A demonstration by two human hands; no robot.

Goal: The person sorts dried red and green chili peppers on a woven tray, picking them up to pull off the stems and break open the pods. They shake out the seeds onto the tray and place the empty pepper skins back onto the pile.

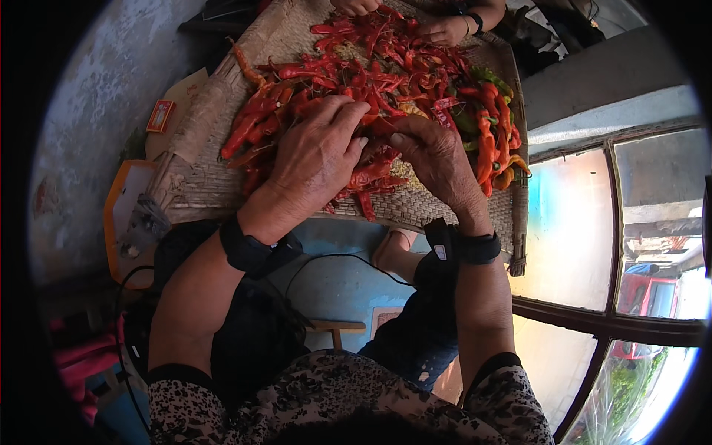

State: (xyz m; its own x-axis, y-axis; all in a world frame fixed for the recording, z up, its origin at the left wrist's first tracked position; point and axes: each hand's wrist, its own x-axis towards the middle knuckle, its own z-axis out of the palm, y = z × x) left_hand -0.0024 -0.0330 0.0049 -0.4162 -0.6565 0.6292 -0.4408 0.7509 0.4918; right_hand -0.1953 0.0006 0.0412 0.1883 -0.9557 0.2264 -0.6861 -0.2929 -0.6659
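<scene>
Before me lies a woven tray (194,194) heaped with red chili peppers (367,78), many of them split and wrinkled. Over the near part of the heap, my left hand (320,153) has its thumb and fingers curled at one end of a dark red chili pepper (380,128). My right hand (439,153) pinches the other end of that pepper between thumb and bent fingers. Pale yellow seeds (409,175) lie on the weave below the right hand. Part of the held pepper is hidden by my fingers.
Another person's hand (445,31) works at the tray's far side, with their other hand (356,5) beside it. Whole orange-red peppers (486,142) lie at the right, near a window (573,222). A small red box (161,116) and an orange-edged container (114,222) are at left.
</scene>
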